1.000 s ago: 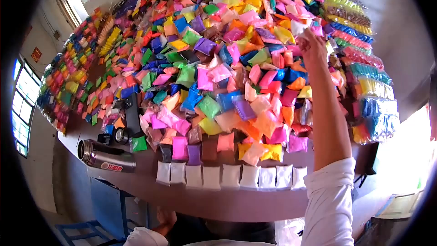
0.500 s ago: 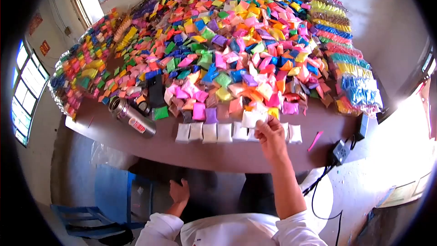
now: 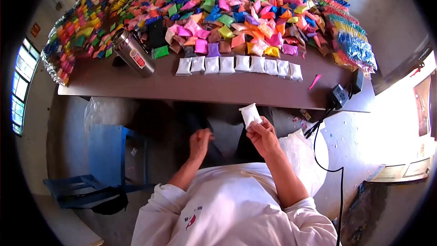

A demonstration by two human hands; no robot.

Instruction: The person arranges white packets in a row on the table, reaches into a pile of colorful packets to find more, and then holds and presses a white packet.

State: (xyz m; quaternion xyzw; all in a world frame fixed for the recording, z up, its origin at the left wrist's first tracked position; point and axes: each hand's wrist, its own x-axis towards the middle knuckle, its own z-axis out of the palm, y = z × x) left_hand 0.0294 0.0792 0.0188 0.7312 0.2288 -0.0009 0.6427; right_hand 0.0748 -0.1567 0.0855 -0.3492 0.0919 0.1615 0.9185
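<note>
My right hand (image 3: pixel 264 137) pinches a small white packet (image 3: pixel 250 115) between thumb and fingertips. It holds the packet up in front of my body, just off the near edge of the table (image 3: pixel 164 86). To its left, my left hand (image 3: pixel 200 145) hovers over my lap with its fingers curled in; nothing shows in it. A row of several similar white packets (image 3: pixel 212 65) lies side by side along the front of the table, beyond both hands.
Behind the row rises a large heap of colourful packets (image 3: pixel 236 18), flanked by bundled packets (image 3: pixel 355 45). A steel flask (image 3: pixel 133 53) lies tilted at left. A pink strip (image 3: pixel 314 82) and a black box with cables (image 3: pixel 339 96) are at right. A blue chair (image 3: pixel 107 155) stands lower left.
My right hand has drawn the white packet back from above the row to in front of my body. My left hand has risen towards it, its fingers curling. The view has tilted down.
</note>
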